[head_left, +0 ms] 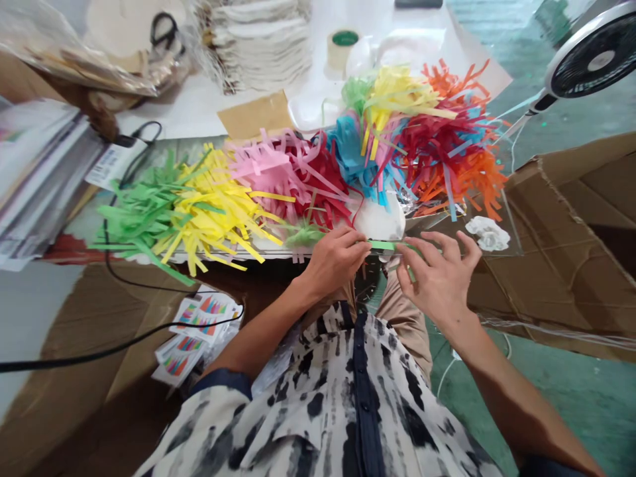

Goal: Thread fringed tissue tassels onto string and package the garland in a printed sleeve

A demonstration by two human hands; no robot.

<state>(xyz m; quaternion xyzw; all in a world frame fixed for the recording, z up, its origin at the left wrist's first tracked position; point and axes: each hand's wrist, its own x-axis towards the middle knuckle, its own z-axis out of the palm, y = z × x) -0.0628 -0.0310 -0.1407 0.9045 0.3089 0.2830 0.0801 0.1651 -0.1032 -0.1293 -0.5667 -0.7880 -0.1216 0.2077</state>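
Observation:
A narrow green paper strip (382,245) stretches between my two hands at the table's front edge. My left hand (338,257) is closed, its thumb and fingers pinching the strip's left end. At the other end, my right hand (440,271) has the strip by its thumb and index finger, while its other fingers are spread. Just beyond my left hand lies a light green paper tuft (304,234). Past it are fringed paper bunches in crimson (322,192), pink (265,165), yellow (213,202) and green (144,205).
More tassels in blue (350,149) and orange (479,179) are piled at the back right. A crumpled white piece (487,233) lies right of my hand. A fan (593,59) stands far right, above a cardboard box (571,225). A black cable (99,361) runs at left.

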